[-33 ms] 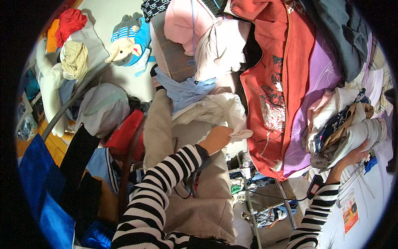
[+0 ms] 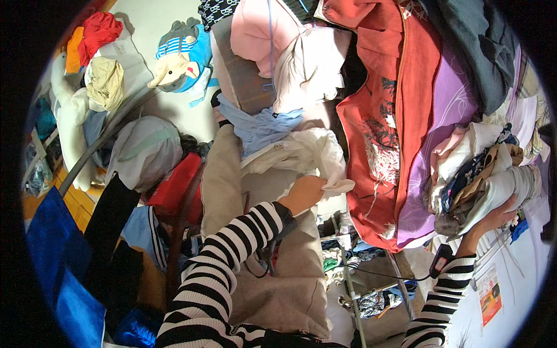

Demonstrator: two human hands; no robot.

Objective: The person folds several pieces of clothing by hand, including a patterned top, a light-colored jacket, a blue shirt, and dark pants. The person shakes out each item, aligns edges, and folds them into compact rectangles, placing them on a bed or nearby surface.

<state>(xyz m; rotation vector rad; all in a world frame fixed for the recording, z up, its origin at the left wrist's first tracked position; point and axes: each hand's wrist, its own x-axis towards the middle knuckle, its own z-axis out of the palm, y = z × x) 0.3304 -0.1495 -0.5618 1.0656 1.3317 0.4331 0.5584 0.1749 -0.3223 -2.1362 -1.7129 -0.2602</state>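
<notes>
The white cloth (image 2: 307,152) lies bunched at the upper edge of a beige fabric-covered seat (image 2: 284,290), its right end reaching toward the red cover (image 2: 419,116). At its lower right corner we see the left hand (image 2: 304,196), whose fingertips are pinched together on the hem. The right hand (image 2: 493,217), well apart, bears against the lower side of a clothes bundle (image 2: 510,188) at the lower right edge of the purple sheet (image 2: 458,81). Its fingers wrap that side; the tips are partly lost under fabric, so we cannot tell how firmly they close.

Compared with the preceding picture, we note almost no change: both hands and the bundle keep their places, and only the free tip of the white cloth beside the left fingers appears very slightly shifted. We judge from this that the handling stands at the same stage, one cloth pinched while the gathered ones are held aside.

Farther out, a light-blue cloth (image 2: 261,130) touches the white cloth's upper edge; above it lie a pale cloth (image 2: 313,66) and a pink cloth (image 2: 264,35). The red cover, patterned with plants, spreads over the purple sheet's left edge, and a dark grey cloth (image 2: 484,55) crosses the sheet's upper right corner. Toward the upper left we find a plush toy (image 2: 180,58) in blue.
</notes>
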